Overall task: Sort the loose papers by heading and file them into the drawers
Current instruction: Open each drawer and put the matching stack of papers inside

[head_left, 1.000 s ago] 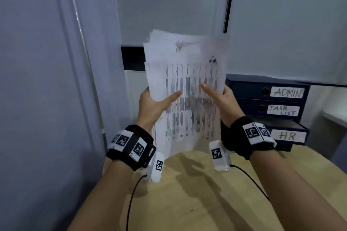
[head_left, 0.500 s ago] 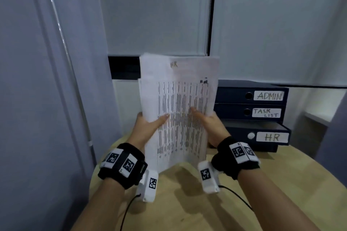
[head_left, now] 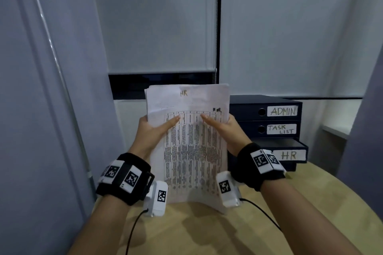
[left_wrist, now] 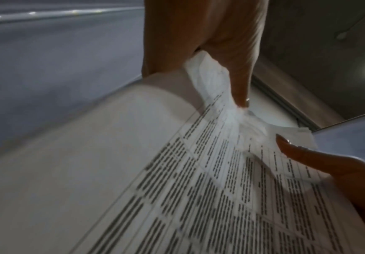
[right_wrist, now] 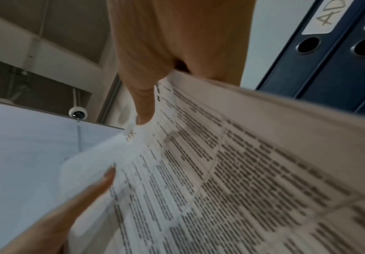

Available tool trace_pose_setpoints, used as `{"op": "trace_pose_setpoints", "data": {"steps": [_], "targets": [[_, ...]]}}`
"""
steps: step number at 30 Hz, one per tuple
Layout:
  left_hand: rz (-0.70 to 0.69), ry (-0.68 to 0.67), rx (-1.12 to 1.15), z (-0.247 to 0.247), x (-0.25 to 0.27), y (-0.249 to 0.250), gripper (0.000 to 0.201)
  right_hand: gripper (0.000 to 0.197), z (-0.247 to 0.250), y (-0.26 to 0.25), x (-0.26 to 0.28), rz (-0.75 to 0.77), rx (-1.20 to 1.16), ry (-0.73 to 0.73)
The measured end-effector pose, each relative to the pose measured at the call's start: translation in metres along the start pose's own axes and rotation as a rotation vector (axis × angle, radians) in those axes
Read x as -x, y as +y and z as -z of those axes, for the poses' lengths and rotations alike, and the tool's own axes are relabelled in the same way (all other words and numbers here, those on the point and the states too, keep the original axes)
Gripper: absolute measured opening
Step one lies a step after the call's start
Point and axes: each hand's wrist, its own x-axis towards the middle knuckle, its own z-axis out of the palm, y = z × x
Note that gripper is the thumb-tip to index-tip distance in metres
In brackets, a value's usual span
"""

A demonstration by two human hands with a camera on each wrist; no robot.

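A stack of white papers point(head_left: 190, 151) stands upright with its bottom edge on the wooden table point(head_left: 207, 232). The front sheet carries a printed table and the handwritten heading HR. My left hand point(head_left: 153, 130) grips the stack's left edge, thumb across the front. My right hand point(head_left: 223, 130) grips its right edge the same way. The left wrist view shows the papers point(left_wrist: 199, 171) pinched under my left thumb. In the right wrist view the papers point(right_wrist: 220, 171) sit under my right thumb. A dark blue drawer unit point(head_left: 267, 130) stands to the right, with drawers labelled ADMIN, TASK LIST and HR.
The HR drawer point(head_left: 290, 154) at the bottom sticks out a little from the unit. Grey walls and roller blinds close in the left and back. Cables run from both wrist cameras over the table.
Both hands have lowered the stack until its bottom edge meets the table, and the sheets now line up more evenly. The HR heading has become readable.
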Motion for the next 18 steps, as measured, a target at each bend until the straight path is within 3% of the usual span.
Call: {"op": "trace_pose_setpoints", "data": {"steps": [6,9,12,15,17,18], "targets": [[0.182,-0.105,-0.163,0.007,0.011,-0.042,0.047,0.030,0.012,0.030,0.024,-0.196,0.068,-0.056],[0.163,-0.093,-0.147,-0.002,0.014,-0.040,0.038,0.016,0.019,0.018,0.027,-0.130,0.051,0.013],[0.185,-0.135,-0.180,-0.011,0.018,-0.048,0.036,0.028,0.039,0.000,0.016,-0.078,0.018,0.077],[0.205,-0.149,-0.231,-0.017,0.020,-0.065,0.069,0.025,0.063,-0.017,0.009,-0.084,-0.040,0.201],[0.189,-0.127,-0.267,-0.022,0.018,-0.076,0.090,0.047,0.082,-0.017,0.006,-0.132,0.002,0.262],[0.182,-0.108,-0.258,-0.026,0.019,-0.074,0.088,0.059,0.091,-0.015,0.008,-0.169,0.106,0.279]]}}
